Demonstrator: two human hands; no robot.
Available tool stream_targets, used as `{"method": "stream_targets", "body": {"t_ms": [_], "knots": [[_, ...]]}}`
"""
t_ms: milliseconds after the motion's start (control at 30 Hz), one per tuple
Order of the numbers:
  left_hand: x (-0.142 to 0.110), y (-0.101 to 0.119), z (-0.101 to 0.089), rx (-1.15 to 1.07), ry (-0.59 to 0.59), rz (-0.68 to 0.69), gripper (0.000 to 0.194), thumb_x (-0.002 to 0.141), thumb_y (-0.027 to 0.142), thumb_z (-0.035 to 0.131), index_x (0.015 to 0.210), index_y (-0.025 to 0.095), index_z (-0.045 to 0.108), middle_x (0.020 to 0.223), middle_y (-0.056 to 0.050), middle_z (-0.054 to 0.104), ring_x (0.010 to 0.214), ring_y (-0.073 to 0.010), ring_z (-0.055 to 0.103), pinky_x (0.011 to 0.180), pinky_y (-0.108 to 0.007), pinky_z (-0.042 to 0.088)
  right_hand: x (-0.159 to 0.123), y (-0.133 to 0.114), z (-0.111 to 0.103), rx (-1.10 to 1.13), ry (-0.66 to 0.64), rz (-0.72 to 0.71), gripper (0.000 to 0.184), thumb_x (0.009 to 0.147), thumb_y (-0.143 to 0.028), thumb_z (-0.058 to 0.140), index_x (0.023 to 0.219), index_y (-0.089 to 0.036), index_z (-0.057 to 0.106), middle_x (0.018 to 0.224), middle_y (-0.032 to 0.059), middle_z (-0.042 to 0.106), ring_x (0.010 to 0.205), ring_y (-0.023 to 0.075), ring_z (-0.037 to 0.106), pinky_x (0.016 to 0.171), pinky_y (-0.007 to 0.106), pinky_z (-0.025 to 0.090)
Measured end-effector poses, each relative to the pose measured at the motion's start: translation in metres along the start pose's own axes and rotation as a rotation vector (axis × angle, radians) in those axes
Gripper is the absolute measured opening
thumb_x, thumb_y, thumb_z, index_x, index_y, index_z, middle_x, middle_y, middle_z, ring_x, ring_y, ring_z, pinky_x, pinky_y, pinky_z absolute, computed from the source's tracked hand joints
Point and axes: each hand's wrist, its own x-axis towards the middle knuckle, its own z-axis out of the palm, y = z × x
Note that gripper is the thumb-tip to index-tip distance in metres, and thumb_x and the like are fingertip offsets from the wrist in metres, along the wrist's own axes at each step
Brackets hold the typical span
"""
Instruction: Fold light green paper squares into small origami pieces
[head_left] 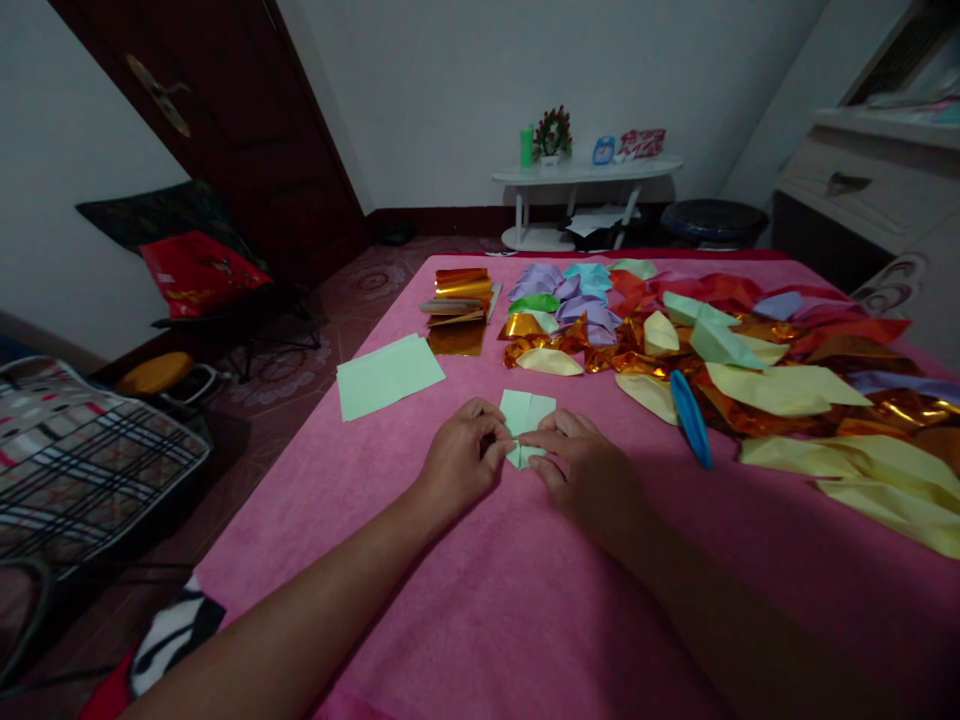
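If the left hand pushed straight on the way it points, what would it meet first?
Beyond the folded pale green paper at its fingers, the left hand would probably meet the right hand first, though depth is hard to judge.

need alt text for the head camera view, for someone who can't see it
A person's left hand and right hand fold a small pale green paper on a pink cloth. Pale green sheets lie to the left, and many folded colored papers spread across the right.
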Motion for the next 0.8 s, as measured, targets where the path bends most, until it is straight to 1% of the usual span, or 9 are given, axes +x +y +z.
{"method": "stream_targets", "body": {"t_ms": [200,300,433,500,600,667,733,800], "knots": [[0.0006,-0.0011,0.0,0.012,-0.011,0.015,0.01,0.076,0.01,0.063,0.068,0.016,0.062,0.09,-0.004,0.057,0.084,-0.0162,0.057,0.077,-0.03,0.048,-0.0001,0.0019,0.0008,0.014,0.033,0.001,0.012,0.076,-0.013,0.061,0.085,-0.022,0.064,0.087,0.0029,0.059,0.088,0.0206,0.052,0.08,0.032,0.042],[0.002,-0.0017,-0.0003,0.022,-0.014,0.011,0.01,0.076,0.011,0.063,0.067,0.016,0.062,0.089,-0.005,0.058,0.083,-0.016,0.057,0.075,-0.029,0.047,-0.0007,0.002,0.0005,0.013,0.03,0.005,0.01,0.075,-0.011,0.061,0.078,-0.021,0.061,0.084,0.0026,0.058,0.086,0.0199,0.052,0.077,0.031,0.041],[0.0041,-0.0033,-0.0011,0.022,-0.018,0.013,0.008,0.074,0.012,0.066,0.069,0.015,0.061,0.086,-0.004,0.058,0.079,-0.0153,0.056,0.07,-0.028,0.047,-0.0024,0.0017,-0.001,0.043,0.043,-0.014,0.011,0.074,-0.009,0.06,0.074,-0.019,0.06,0.088,0.0028,0.057,0.087,0.0189,0.052,0.078,0.03,0.041],[0.0044,-0.0038,-0.0015,0.025,-0.016,0.021,0.008,0.073,0.012,0.067,0.07,0.015,0.06,0.083,-0.003,0.058,0.076,-0.0148,0.055,0.067,-0.027,0.046,-0.0032,0.0011,-0.0021,0.055,0.044,-0.037,0.015,0.075,-0.007,0.058,0.081,-0.02,0.063,0.089,0.0027,0.059,0.087,0.0186,0.053,0.079,0.03,0.041],[0.0038,-0.0038,-0.0017,0.025,-0.017,0.034,0.009,0.073,0.009,0.065,0.071,0.016,0.059,0.082,-0.003,0.057,0.074,-0.0144,0.055,0.065,-0.026,0.045,-0.0038,-0.0013,-0.0039,0.037,0.004,-0.082,0.028,0.078,-0.006,0.054,0.094,-0.024,0.069,0.087,0.0023,0.059,0.085,0.0182,0.052,0.076,0.029,0.04],[0.0032,-0.004,-0.0015,0.024,-0.017,0.036,0.009,0.073,0.009,0.064,0.071,0.016,0.06,0.083,-0.003,0.057,0.075,-0.0144,0.055,0.064,-0.025,0.045,-0.0042,-0.0036,-0.0051,0.002,-0.024,-0.101,0.029,0.08,-0.007,0.052,0.091,-0.026,0.072,0.084,0.0028,0.059,0.082,0.0178,0.051,0.072,0.028,0.04],[0.0027,-0.004,-0.0011,0.024,-0.017,0.037,0.008,0.073,0.01,0.065,0.071,0.016,0.061,0.084,-0.003,0.056,0.076,-0.0146,0.055,0.064,-0.026,0.045,-0.0046,-0.0057,-0.006,-0.031,-0.033,-0.109,0.028,0.082,-0.009,0.052,0.085,-0.026,0.074,0.082,0.0036,0.058,0.079,0.0175,0.05,0.069,0.028,0.039],[0.0022,-0.0034,-0.0008,0.016,-0.011,0.032,0.007,0.073,0.012,0.066,0.073,0.016,0.061,0.089,-0.004,0.055,0.074,-0.0137,0.054,0.062,-0.025,0.045,-0.0052,-0.0072,-0.0065,-0.057,-0.039,-0.123,0.027,0.083,-0.01,0.052,0.085,-0.025,0.074,0.082,0.0042,0.058,0.078,0.0176,0.05,0.069,0.029,0.039]]}}
